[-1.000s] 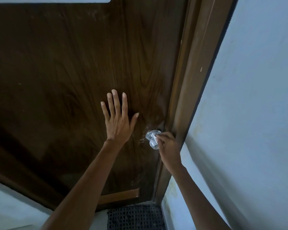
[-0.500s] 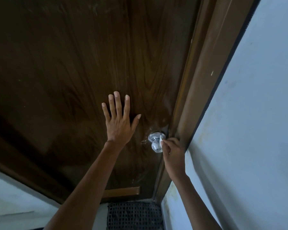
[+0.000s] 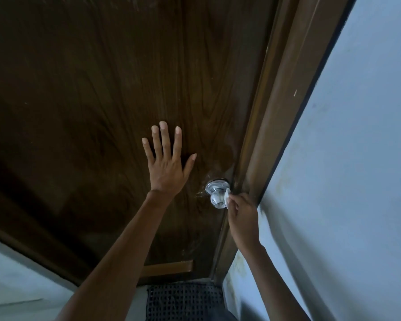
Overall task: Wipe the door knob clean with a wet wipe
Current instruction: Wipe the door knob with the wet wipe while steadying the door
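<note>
one relation decides my next stroke: the door knob (image 3: 218, 198) sits immediately left of my pinch, with only the wet wipe (image 3: 227, 197) between them. my right hand (image 3: 242, 218) has its fingers curled in, thumb and fingertips nipping the small white wad and nothing else. the wad is pressed on the knob's right flank, the side nearest the door frame (image 3: 276, 117).

from the grip, the knob's round head lies left and a touch lower. its neck and base plate lie left and a touch higher. so the long axis runs out of the door (image 3: 97, 93) toward me, crossing in front of my fingertips rather than pointing at them.

i judge the wiping is under way, though i cannot tell which parts are already clean. reaching the far left flank would mean sweeping the pinch around that axis, over the head, not pushing straight in.

my left hand (image 3: 166, 169) is farther off, up and left of the grip. its fingers are straight and spread flat on the wood, holding nothing and apart from the knob. the right hand is plainly the nearer one. the frame side of the grip looks tight, so i'd expect knuckles to brush the frame.
</note>
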